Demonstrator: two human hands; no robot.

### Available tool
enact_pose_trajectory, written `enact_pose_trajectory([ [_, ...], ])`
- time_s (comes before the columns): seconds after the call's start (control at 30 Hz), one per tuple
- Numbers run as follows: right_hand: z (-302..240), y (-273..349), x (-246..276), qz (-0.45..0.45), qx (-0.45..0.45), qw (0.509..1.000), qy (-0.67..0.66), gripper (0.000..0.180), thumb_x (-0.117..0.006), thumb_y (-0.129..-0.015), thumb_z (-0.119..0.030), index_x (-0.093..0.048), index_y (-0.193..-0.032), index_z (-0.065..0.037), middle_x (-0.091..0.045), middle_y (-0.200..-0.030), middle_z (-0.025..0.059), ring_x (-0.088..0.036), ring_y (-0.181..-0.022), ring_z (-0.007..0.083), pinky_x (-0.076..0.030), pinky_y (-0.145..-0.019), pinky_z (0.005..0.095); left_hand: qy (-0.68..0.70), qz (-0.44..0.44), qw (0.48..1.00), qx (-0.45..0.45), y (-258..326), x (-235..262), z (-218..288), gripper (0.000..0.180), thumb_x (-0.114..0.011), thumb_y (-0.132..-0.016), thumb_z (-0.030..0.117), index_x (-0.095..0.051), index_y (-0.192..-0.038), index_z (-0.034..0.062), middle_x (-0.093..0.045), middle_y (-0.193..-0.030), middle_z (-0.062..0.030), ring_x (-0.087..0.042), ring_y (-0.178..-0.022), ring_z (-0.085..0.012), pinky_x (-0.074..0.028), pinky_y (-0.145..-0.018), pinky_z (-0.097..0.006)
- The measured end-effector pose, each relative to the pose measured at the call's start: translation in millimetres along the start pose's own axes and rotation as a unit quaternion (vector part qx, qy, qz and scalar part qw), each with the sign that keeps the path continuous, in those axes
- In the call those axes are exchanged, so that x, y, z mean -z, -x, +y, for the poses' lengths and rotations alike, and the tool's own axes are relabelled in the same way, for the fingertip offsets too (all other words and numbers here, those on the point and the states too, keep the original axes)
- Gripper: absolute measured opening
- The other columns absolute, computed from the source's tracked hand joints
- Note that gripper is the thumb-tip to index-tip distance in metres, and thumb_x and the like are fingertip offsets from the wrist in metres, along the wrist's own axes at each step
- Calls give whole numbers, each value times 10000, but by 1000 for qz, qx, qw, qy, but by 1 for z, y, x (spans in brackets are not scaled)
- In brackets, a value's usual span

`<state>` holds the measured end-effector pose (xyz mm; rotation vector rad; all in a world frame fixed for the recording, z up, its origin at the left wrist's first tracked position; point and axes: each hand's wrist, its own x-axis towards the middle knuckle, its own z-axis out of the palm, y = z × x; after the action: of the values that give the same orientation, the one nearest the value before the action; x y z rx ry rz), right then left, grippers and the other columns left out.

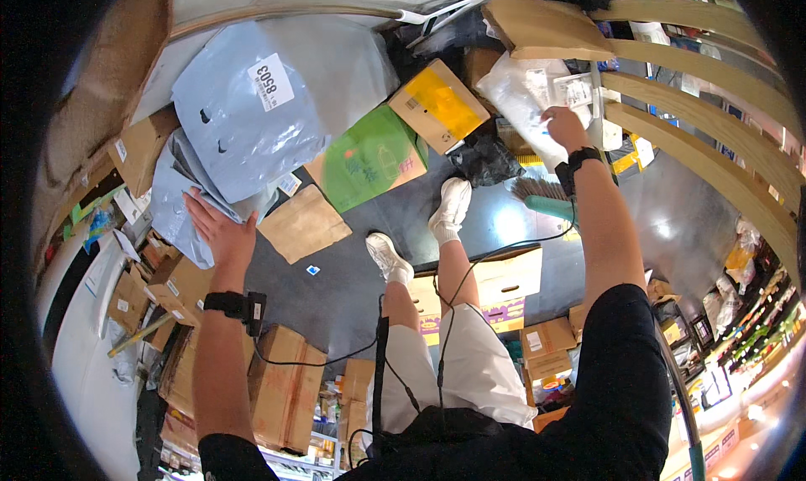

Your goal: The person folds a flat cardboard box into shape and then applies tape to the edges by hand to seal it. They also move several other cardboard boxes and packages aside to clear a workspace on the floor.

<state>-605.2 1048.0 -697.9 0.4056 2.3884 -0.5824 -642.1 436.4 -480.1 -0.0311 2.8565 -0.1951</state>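
Note:
My left hand lies with its fingers stretched out against a smaller blue-grey plastic mailing bag. Above it rests a large, full blue-grey mailing bag with a white label. My right hand reaches to the far right, its fingers bent closed at a white plastic package with labels on it. Between my hands sit a green-printed carton and a brown box with a yellow patch. A flat piece of brown cardboard is on the floor near my left hand.
A black plastic bag and a broom with a green head are near my right arm. Wooden slats curve along the right. Several cardboard boxes stand at lower left. Cables from my wrist devices hang across my legs.

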Motion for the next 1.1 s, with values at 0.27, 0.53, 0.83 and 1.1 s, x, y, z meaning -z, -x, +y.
enact_pose_trajectory([
  [0.27,-44,-63,-9,74,-149,848,-504,595,-596,-797,-47,-394,-1356,-72,-605,-978,165,-622,-838,270,-558,-725,425,-20,-11,1000,7,3,-5,-6,1209,-818,-701,320,50,-1461,-46,21,-1519,-289,-94,-1404,-454,-180,-1137,-509],
  [0.53,-75,-89,-23,120,-301,748,-579,219,-620,-892,-244,-528,-930,-49,-456,-782,58,-463,-624,152,-559,-673,345,7,13,1000,-12,1,-7,-7,1211,-827,-680,248,49,-1470,-28,1,-1516,-292,-87,-1412,-444,-140,-1143,-493],
  [0.83,-40,-122,-48,55,-334,652,-678,366,-633,-906,-393,-532,-926,-41,-439,-653,74,-439,-560,161,-487,-523,294,2,-8,999,-36,0,-6,-2,1239,-824,-695,249,117,-1446,-40,16,-1506,-309,-65,-1405,-469,-162,-1138,-522],
  [1.1,-47,-133,-23,103,-260,580,-765,328,-704,-819,-317,-560,-964,-61,-509,-806,62,-465,-613,158,-384,-473,281,47,-11,999,-14,-10,-12,12,1239,-832,-687,217,113,-1443,-49,15,-1501,-313,-81,-1393,-479,-168,-1141,-515],
])
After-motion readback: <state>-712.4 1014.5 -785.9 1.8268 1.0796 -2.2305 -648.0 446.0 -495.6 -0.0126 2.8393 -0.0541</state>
